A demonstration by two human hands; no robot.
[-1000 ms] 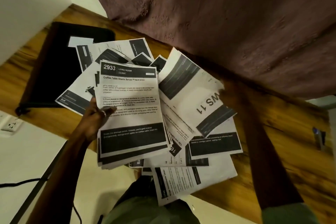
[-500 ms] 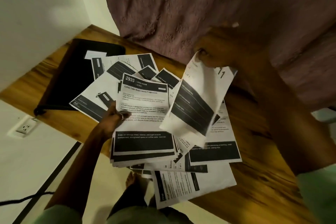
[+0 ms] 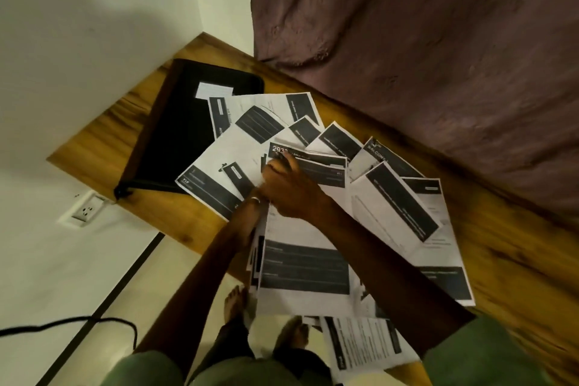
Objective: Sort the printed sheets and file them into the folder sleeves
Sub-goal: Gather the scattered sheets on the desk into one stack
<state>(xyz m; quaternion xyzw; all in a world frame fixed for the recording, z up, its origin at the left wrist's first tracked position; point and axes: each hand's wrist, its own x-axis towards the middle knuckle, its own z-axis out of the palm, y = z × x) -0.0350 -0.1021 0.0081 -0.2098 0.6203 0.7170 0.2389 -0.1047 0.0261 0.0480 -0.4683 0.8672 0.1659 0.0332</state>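
Behind everything, a mauve curtain, matte and crinkled, draped down to the far edge of a wooden table with glossy, streaky grain. Across the tabletop, printed sheets fanned out loose and overlapping: white paper, black header and footer bars, some corners overhanging the near edge. At the far left corner, a black folder, flat, rectangular and round-cornered, with a small white label on its cover and sheets overlapping its right side.

Out over the near edge, a squared-up stack, its top sheet headed with a number beginning 293. Stretched across it, the right hand, palm down on that top sheet, fingers fairly straight and pressing near the header; blurred, so no finer detail. At the stack's left edge, the left hand, a pale ring on one finger, the fingers hidden under the right hand and the paper; impossible to tell how far curled or whether gripping.

Below, two bare feet and a black cable; on the wall, a white socket.
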